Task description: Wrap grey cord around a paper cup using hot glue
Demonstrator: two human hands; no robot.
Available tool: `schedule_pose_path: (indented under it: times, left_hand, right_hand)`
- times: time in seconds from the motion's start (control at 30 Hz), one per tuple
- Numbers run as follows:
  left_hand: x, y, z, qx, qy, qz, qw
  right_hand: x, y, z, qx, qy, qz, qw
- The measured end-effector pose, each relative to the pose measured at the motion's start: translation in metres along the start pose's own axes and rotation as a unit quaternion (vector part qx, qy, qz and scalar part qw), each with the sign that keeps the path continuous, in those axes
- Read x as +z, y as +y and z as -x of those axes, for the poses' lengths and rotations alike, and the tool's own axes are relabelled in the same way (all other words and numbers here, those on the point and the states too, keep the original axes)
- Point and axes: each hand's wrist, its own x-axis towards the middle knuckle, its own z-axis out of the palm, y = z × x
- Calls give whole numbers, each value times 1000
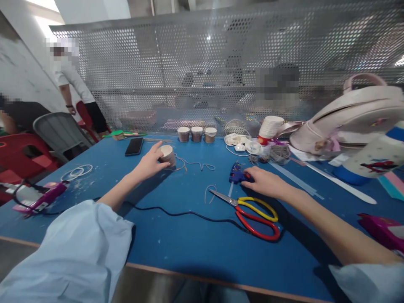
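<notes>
Tall perforated metal screen (151,63) stands along the far edge of the blue worktop (164,248). Pale backpack (356,113) at the far right of the worktop; a blue-and-white container (369,155) just in front. Left arm, blue sleeve bunched near the elbow, angles in over the near edge toward the far one; left hand (151,162) grasps a small cup (168,155) from its left side, thumb across the near face, fingers toward the rim. Cup sits left of the worktop's middle, closer to the far edge than the near. Right forearm slants in from the near right corner, palm down, wrist low; right hand (263,182) has thumb and fingers around the handle of a blue glue gun (235,173), right of centre. Scissors (237,203) between that hand and the near edge, blades pointing left, handles yellow and red. Stacked paper cups (271,127) at the far edge, right of the middle. Phone (134,146) near the far left corner. Three filled cups (197,135) in a row by the far edge. Thin cord (202,166) trails right from the held cup.
</notes>
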Motion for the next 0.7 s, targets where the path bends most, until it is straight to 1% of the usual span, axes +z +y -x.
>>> schedule_pose_path:
  times: [0.1, 0.2, 0.3, 0.4, 0.5, 0.57, 0.7]
  left_hand:
    - [-2, 5, 7, 16, -19, 21, 999]
    - [-2, 16, 15, 42, -47, 45, 997]
    - [2, 28, 21, 78, -67, 60, 993]
    - [7, 37, 26, 104, -81, 64, 989]
    - [11, 41, 28, 107, -85, 55, 989]
    - [11, 41, 29, 105, -79, 46, 990]
    - [9, 36, 28, 92, -63, 34, 993]
  right_hand:
    - [-23, -8, 3, 0, 0, 16, 1000]
    - [-44, -24, 3, -15, 6, 18, 1000]
    - [-54, -47, 1, -57, -8, 9, 998]
    - [-49, -72, 2, -117, -58, 4, 991]
    - [-37, -92, 1, -147, -105, 22, 983]
    - [-31, -100, -4, -145, -118, 41, 982]
    - [-22, -109, -21, -121, -121, 67, 983]
